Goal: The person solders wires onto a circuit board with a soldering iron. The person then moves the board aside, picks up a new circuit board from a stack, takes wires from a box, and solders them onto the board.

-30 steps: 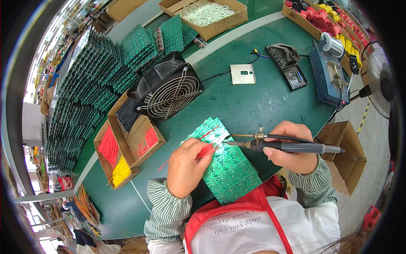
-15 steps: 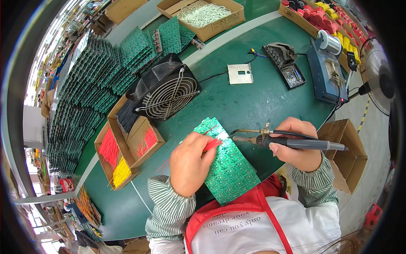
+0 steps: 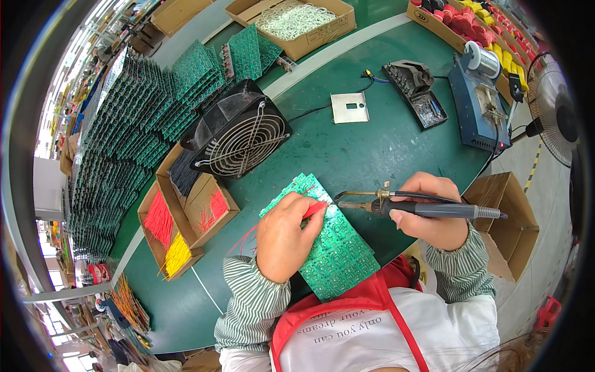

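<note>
My left hand [image 3: 282, 239] is closed around a small bundle of red wires [image 3: 317, 208], whose loose tails trail out to the left of the wrist. It rests over the upper left part of a green circuit board panel [image 3: 338, 251], which lies slanted at the table's near edge. In my right hand [image 3: 434, 211] is a soldering iron [image 3: 427, 209] with a dark grey handle and a thin brass feed tube along its top. The iron's tip points left and is close to the wire ends at the board. Whether the tip touches them I cannot tell.
A black fan [image 3: 238, 133] stands beyond the board. Left of it sits a cardboard tray [image 3: 197, 239] with red, yellow and dark wires. Stacked green boards [image 3: 124, 118] fill the far left. A blue solder feeder [image 3: 474, 102] and an open carton [image 3: 514, 229] are at right.
The left hand has shifted slightly right with the red wires, now more tightly bunched. The soldering iron has moved a little left, its tip nearer the wire ends.
</note>
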Demonstrator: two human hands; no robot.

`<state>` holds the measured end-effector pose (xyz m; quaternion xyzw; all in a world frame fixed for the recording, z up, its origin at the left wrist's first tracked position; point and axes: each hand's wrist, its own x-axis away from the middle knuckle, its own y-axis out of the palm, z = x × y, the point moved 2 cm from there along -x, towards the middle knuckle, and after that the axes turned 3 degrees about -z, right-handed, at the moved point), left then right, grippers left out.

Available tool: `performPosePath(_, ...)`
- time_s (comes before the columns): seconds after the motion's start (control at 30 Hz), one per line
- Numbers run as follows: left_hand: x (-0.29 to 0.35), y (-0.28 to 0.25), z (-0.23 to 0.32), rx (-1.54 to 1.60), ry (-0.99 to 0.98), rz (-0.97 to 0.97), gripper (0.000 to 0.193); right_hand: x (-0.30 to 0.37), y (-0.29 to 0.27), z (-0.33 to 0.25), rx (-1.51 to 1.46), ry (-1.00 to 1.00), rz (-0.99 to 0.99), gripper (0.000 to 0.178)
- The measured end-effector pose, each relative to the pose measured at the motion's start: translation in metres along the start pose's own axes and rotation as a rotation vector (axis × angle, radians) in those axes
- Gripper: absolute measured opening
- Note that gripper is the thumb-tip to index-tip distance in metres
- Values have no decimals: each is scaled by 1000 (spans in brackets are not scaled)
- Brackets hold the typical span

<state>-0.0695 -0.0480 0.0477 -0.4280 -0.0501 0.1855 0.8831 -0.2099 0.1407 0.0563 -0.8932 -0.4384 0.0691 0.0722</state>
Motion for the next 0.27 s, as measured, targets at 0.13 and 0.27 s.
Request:
performPosePath(0.13,0,-1,0,-7,-18,-10,13,1,-1,-2,-17,-18,22,19)
performPosePath(0.27,1,-1,-1,-4,-1,-4,12,3,-4,-2,-26,-30,22,19)
